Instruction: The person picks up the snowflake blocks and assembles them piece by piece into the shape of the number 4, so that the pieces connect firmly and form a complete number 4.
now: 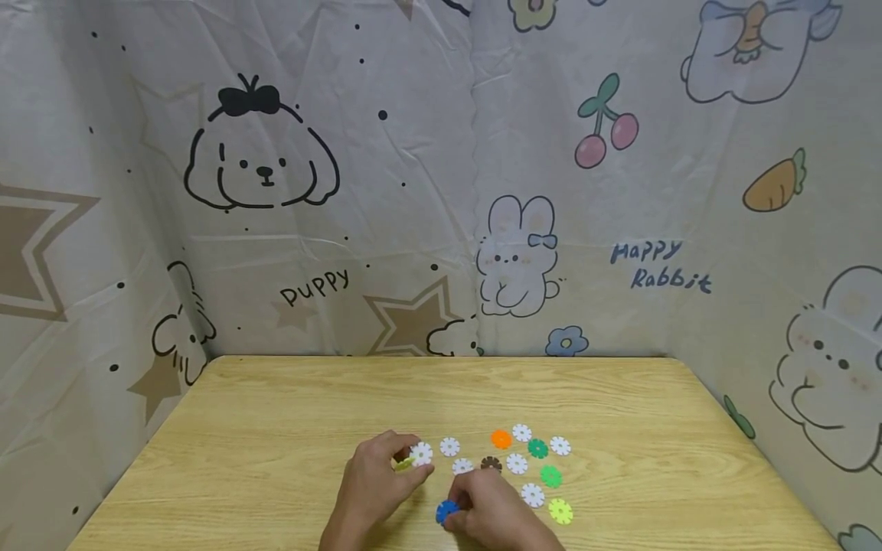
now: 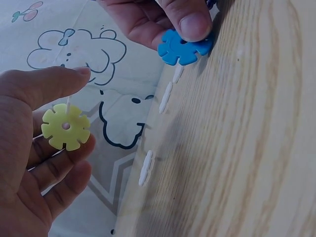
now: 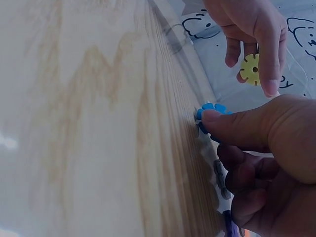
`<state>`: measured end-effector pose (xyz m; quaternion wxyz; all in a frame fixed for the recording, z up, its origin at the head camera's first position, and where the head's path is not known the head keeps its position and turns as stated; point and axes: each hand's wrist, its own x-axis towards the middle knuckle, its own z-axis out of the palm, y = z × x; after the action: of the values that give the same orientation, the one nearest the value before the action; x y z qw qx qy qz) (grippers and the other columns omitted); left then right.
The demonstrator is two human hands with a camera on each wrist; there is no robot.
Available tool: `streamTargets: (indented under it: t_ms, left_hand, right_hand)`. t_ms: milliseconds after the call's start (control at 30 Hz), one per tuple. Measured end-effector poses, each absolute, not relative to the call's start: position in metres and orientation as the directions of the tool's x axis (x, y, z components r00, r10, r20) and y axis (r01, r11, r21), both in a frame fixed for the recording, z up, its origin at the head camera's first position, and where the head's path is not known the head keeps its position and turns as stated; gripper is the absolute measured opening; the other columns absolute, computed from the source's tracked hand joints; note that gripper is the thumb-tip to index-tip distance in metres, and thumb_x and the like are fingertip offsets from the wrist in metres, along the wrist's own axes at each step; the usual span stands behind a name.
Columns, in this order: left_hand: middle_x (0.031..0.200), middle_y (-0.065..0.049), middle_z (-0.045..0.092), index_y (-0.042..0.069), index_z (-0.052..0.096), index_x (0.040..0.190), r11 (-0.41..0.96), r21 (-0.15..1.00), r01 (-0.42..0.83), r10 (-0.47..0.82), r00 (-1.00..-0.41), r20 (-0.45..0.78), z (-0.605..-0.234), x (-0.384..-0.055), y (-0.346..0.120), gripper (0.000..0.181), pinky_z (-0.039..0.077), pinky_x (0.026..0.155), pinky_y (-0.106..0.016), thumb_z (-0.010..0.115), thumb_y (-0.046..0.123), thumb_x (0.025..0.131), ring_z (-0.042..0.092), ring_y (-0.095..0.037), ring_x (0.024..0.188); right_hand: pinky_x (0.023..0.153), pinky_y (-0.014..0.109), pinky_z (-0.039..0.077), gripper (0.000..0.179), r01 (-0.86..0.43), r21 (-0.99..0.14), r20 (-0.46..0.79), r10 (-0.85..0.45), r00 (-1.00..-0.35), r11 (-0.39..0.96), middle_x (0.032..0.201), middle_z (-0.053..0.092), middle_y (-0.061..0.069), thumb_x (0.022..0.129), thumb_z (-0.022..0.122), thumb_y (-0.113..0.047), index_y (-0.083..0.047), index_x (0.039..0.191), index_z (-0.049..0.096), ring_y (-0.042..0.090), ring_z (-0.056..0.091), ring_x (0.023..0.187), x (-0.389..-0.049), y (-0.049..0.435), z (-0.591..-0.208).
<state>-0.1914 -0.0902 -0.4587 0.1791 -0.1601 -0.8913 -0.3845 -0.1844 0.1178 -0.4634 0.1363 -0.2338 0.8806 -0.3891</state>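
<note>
Between thumb and fingers, my left hand (image 1: 375, 476) holds a white notched plastic disc (image 1: 421, 454) and a yellow notched disc (image 2: 65, 126). The two discs stand at an angle to each other and appear slotted together; in the left wrist view the white one shows only as a thin edge. My right hand (image 1: 494, 506) pinches a blue notched disc (image 1: 446, 513) just above the wooden table (image 1: 276, 413), a little nearer the camera than the left hand. Blue and yellow discs are apart.
Several loose notched discs lie flat beyond and right of my right hand, among them an orange disc (image 1: 501, 439), a brown disc (image 1: 491, 464), a dark green disc (image 1: 537, 448) and a bright yellow disc (image 1: 561, 511). A printed cloth (image 1: 413, 229) hangs behind the table.
</note>
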Motion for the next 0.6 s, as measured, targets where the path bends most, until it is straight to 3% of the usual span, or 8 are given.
streamTargets:
  t_ms: [267,600]
  left_hand:
    - [0.081,0.009,0.063,0.010,0.077,0.102,0.630,0.643,0.436,0.173,-0.885,0.431,-0.460,-0.190,-0.091,0.033,0.048,0.060,-0.026,0.088,0.029,0.077,0.060,-0.009,0.075]
    - [0.080,0.013,0.061,0.013,0.077,0.098,0.615,0.634,0.469,0.227,-0.875,0.428,-0.458,-0.190,-0.091,0.028,0.049,0.062,-0.027,0.088,0.028,0.076,0.058,-0.008,0.075]
  right_hand:
    - [0.061,0.025,0.047,0.011,-0.300,-0.786,-0.039,-0.526,-0.849,0.541,0.070,0.060,-0.010,0.087,0.076,-0.011,-0.015,0.078,0.070,0.005,0.053,0.067,-0.184,0.125,-0.461]
    - [0.057,0.023,0.045,0.012,-0.362,-0.760,0.055,-0.503,-0.863,0.539,0.069,0.059,-0.013,0.089,0.074,-0.012,-0.015,0.078,0.071,0.003,0.051,0.064,-0.189,0.131,-0.456]
